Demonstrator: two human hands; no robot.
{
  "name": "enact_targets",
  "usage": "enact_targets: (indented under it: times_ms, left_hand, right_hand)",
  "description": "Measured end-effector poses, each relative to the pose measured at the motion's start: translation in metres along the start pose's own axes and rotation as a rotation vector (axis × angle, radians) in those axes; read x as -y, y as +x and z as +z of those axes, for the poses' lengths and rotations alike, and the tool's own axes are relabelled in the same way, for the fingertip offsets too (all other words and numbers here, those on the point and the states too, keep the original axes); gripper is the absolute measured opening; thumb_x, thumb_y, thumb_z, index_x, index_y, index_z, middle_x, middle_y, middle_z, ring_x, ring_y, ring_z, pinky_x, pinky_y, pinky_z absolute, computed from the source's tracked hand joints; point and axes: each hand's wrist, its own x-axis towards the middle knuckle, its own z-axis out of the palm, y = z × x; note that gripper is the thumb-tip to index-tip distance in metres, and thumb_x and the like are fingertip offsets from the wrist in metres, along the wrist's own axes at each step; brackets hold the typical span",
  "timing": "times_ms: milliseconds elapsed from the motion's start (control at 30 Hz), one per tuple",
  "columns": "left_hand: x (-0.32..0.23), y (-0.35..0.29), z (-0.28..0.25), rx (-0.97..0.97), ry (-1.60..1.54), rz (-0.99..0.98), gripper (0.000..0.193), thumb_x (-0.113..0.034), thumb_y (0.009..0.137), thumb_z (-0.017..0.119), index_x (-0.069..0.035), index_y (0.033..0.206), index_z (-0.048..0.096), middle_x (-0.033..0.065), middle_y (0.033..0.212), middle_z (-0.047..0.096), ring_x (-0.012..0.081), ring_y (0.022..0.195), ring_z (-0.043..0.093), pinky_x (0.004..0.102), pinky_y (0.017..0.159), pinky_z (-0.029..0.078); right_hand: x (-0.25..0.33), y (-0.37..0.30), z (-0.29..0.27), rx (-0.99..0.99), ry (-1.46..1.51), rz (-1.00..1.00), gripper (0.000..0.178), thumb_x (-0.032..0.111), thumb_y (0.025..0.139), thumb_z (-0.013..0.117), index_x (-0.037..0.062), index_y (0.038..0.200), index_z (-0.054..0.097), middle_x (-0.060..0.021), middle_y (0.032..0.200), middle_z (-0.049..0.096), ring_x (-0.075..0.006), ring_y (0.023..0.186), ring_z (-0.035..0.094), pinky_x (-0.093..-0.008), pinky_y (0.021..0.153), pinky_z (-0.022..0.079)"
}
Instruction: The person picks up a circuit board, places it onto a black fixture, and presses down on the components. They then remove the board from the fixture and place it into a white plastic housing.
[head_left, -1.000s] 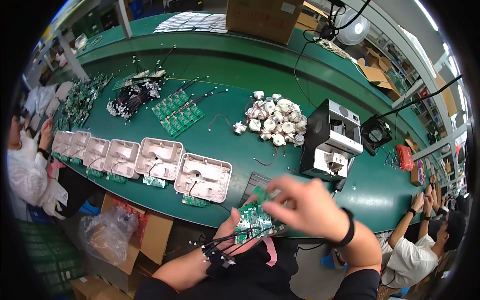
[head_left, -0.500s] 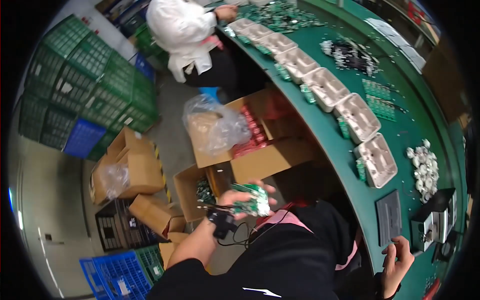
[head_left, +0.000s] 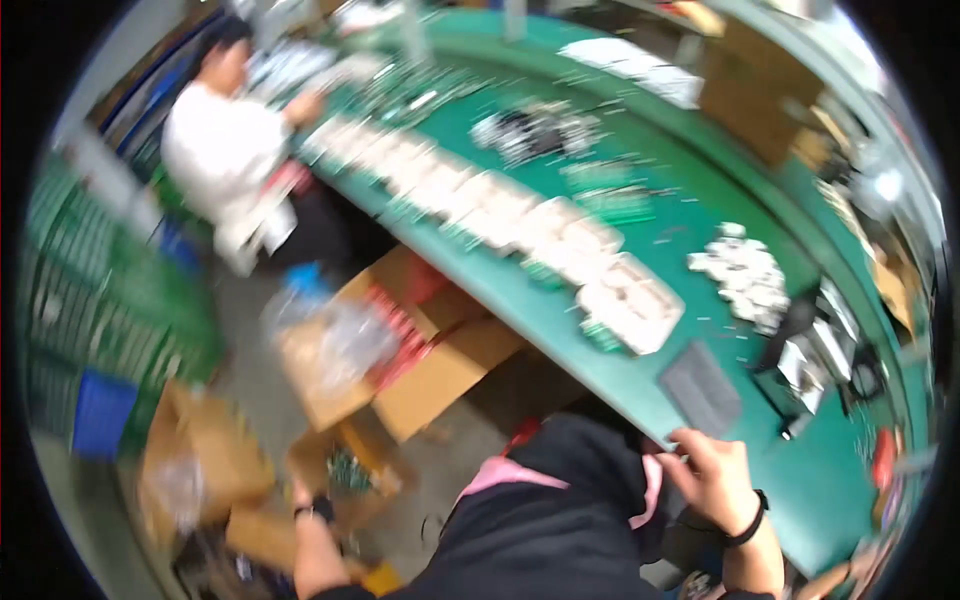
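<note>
My left hand [head_left: 302, 492] reaches down at the left edge of a small open cardboard box [head_left: 388, 490]. Its fingers are smeared by motion, so I cannot see whether anything is in them. Inside the box lie green circuit boards [head_left: 347, 468]. My right hand [head_left: 712, 472] is over the front edge of the green worktable [head_left: 570, 345], its fingers bent and apart with nothing in them. Just beyond it on the table lies a flat dark grey pad [head_left: 702, 388]. The nearest of a row of pale moulded trays [head_left: 640, 335] stands farther left, with green boards at its near side.
White round parts [head_left: 740, 275] are piled near a black-and-silver device [head_left: 805, 365]. A larger carton [head_left: 430, 385] with red pieces and clear plastic stands under the table. Green crates [head_left: 120, 280] are stacked at the left. A co-worker in white [head_left: 225, 150] sits at the far end.
My left hand held circuit boards and has moved down to the small box; no boards show in it now. My right hand has come in over the table edge. The view has swung.
</note>
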Motion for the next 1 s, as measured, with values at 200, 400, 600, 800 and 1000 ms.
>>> enact_targets:
  times_ms: [200,400,600,800,1000]
  left_hand:
    - [-0.044,0.117,0.103,-0.694,0.202,-0.401,0.066,-0.056,0.104,0.053,0.0,0.139,0.055,0.0183,0.132,0.064,0.0168,0.095,0.07,0.0318,0.053,0.053]
    - [-0.194,0.174,0.152,-0.275,0.013,-0.051,0.077,-0.066,0.1,0.052,-0.008,0.151,0.046,0.0063,0.134,0.065,0.0157,0.106,0.066,0.0328,0.076,0.053]
    - [-0.313,0.156,0.358,0.087,-0.402,-0.043,0.049,-0.05,0.106,0.055,-0.008,0.13,0.061,-0.003,0.087,0.06,0.0056,0.058,0.047,0.0202,0.047,0.036]
    - [-0.393,0.097,0.506,0.41,-0.213,0.006,0.046,-0.047,0.109,0.05,-0.007,0.126,0.062,-0.0026,0.088,0.057,0.0055,0.064,0.047,0.0198,0.047,0.035]
    - [-0.439,0.088,0.68,1.02,-0.545,-0.275,0.046,-0.043,0.111,0.047,-0.001,0.127,0.06,-0.0003,0.086,0.054,0.0077,0.067,0.047,0.0205,0.049,0.037]
  right_hand:
    - [-0.027,-0.039,-0.016,-0.027,-0.062,0.189,0.021,0.011,0.084,0.08,0.0015,0.099,0.069,-0.0119,0.072,0.069,-0.0269,0.061,0.069,-0.0357,0.057,0.054]
    - [-0.045,-0.054,-0.02,-0.128,-0.019,0.215,0.021,0.011,0.086,0.079,0.0017,0.102,0.069,-0.0132,0.071,0.068,-0.0291,0.06,0.067,-0.0365,0.057,0.051]
    - [-0.058,-0.059,-0.02,-0.162,0.033,0.437,0.017,0.004,0.086,0.075,-0.0015,0.1,0.067,-0.0139,0.075,0.069,-0.0233,0.059,0.066,-0.032,0.059,0.051]
    - [-0.061,-0.011,-0.005,-0.059,0.068,0.148,0.02,0.006,0.084,0.08,0.0002,0.099,0.068,-0.0114,0.074,0.069,-0.02,0.06,0.067,-0.0305,0.056,0.051]
    - [-0.026,0.017,-0.011,-0.211,0.293,0.259,0.029,0.01,0.084,0.083,0.0001,0.107,0.069,-0.0074,0.073,0.067,-0.0153,0.062,0.068,-0.0296,0.059,0.054]
